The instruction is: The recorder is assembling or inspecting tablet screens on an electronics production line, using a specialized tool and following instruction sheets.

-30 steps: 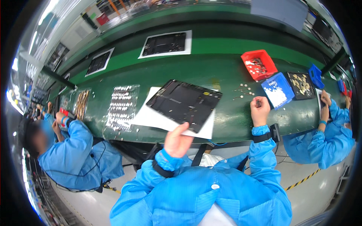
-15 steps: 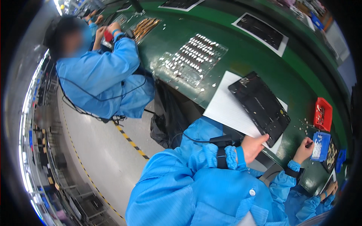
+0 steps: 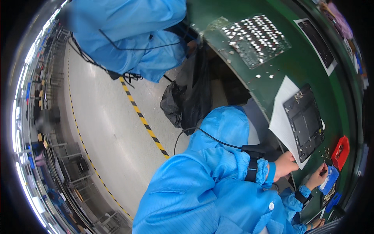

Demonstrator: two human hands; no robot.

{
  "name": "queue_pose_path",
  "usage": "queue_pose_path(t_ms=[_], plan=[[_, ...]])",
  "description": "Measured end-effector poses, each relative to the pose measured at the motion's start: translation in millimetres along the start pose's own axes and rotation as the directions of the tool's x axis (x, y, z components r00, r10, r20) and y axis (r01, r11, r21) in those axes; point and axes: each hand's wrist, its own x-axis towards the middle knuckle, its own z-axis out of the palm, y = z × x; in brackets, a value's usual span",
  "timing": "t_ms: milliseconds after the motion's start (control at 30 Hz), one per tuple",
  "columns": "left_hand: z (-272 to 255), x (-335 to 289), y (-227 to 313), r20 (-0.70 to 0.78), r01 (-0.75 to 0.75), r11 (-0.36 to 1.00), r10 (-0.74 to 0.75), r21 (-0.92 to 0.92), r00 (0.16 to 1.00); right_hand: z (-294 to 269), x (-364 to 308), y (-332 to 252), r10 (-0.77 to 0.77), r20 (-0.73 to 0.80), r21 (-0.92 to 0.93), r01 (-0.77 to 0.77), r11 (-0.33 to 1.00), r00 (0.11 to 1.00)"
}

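Observation:
A black tablet-like panel (image 3: 306, 123), with small parts along its edges, lies on a white sheet (image 3: 281, 107) on the green bench. My left hand (image 3: 285, 165) is at the near corner of the sheet, just below the panel. Its fingers are curled together, and I cannot make out what is between them. My right hand (image 3: 316, 178) is closed in a pinch on a small dark piece (image 3: 323, 172), beside a blue tray (image 3: 330, 180) of small white pieces. Next to that stands a red bin (image 3: 341, 153).
A clear sheet with rows of small white pieces (image 3: 259, 39) lies farther up the bench. Another dark panel (image 3: 317, 42) rests on white backing behind it. A co-worker in blue (image 3: 128, 35) sits at far left; a black bag (image 3: 187, 93) hangs by the bench edge.
The view has swung, shifting the bench rightward in the picture. My left thumb, earlier on the panel's near corner, is now off it at the sheet's edge. My right hand stays by the blue tray.

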Motion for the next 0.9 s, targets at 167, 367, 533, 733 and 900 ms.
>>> queue_pose_path(t_ms=[167,367,533,733,900], plan=[[-15.5,0.7,-29.5,-0.224,0.047,0.983,-0.007,0.176,0.975,-2.4,9.2,-17.3,-0.157,0.037,-0.109,0.160,0.981,0.987],[-23.8,-22.9,-1.4,-0.155,0.163,0.934,-0.118,0.317,0.981,7.9,16.4,-36.1,-0.120,0.037,-0.087,0.123,0.989,0.992],[-33.8,-32.6,0.6,-0.092,0.058,0.962,-0.034,0.268,0.995,18.8,14.5,-74.8,-0.192,0.089,-0.205,0.206,0.957,0.977],[-37.6,-46.0,13.4,-0.096,-0.036,0.983,0.054,0.181,0.994,29.6,18.1,-91.5,-0.168,0.104,-0.183,0.185,0.965,0.980],[-41.9,-45.4,18.5,-0.056,-0.231,0.937,0.254,0.263,0.966,39.8,13.1,-106.1,-0.169,0.117,-0.183,0.188,0.965,0.979]])
